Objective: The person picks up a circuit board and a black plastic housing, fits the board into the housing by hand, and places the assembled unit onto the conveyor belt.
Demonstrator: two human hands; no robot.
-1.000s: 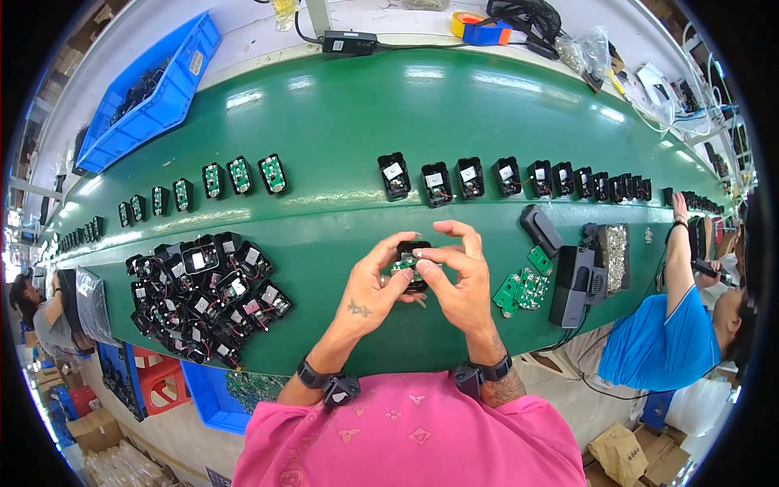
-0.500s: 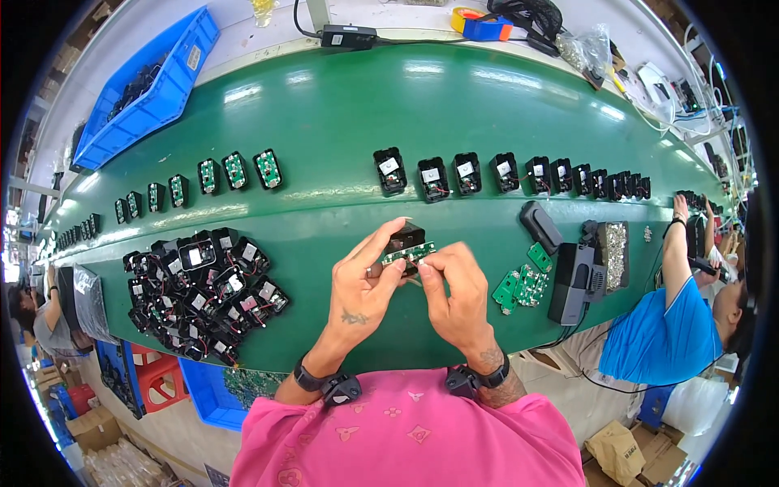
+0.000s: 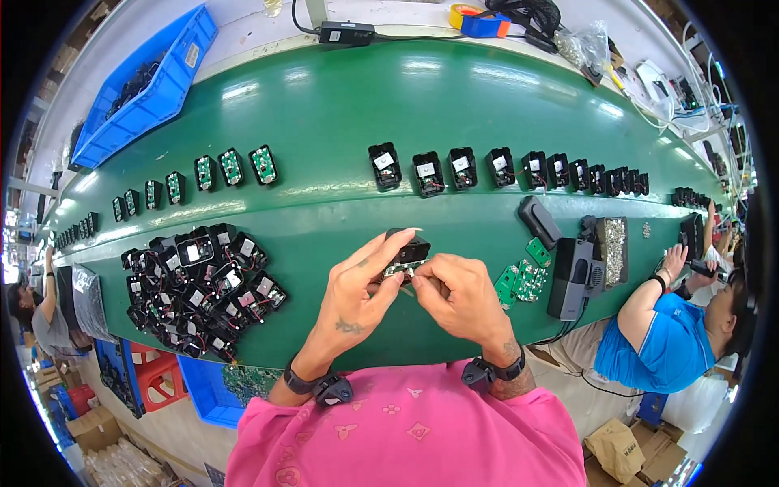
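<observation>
My left hand is wrapped round a small black plastic case, held above the near part of the bench. A green circuit board stands tilted at the case's near side, under the left thumb. At the board's right end, my right hand pinches with thumb and forefinger; what lies between them is too small to make out. Left of my hands lies a heap of black cases with wires. Beyond them stands a row of open black cases with white parts inside.
Cases with green boards line the far left. Loose green boards, a grey-black device and a tray of small metal parts lie to the right. A blue bin stands far left. A co-worker in blue sits at right.
The board has tilted closer to the case, and my right fingers have closed in at its end. The co-worker at right has drawn an arm back from the far row.
</observation>
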